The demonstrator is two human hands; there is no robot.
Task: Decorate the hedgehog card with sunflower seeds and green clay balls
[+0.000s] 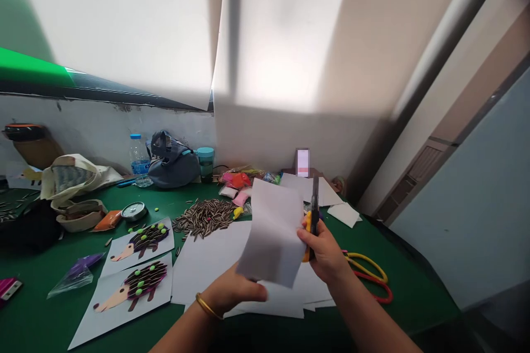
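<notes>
My left hand [234,289], with a gold bangle [208,306] on the wrist, grips the lower edge of a raised sheet of white paper [273,231]. My right hand [325,251] is closed around yellow-handled scissors [311,231], their dark blades pointing up beside the sheet's right edge. Under both hands lies a loose layer of white paper sheets [207,270]. Just left of them are a heap of striped sunflower seeds [202,218] and several seeds scattered about. Two hedgehog pictures made with seeds [146,239] [144,279] lie on white sheets.
A second pair of scissors [368,274] with yellow and red handles lies right of my right hand on the green table [406,292]. At the back stand a water bottle [139,155], a grey bag [171,161], a teal cup [206,162] and colourful packets [236,179].
</notes>
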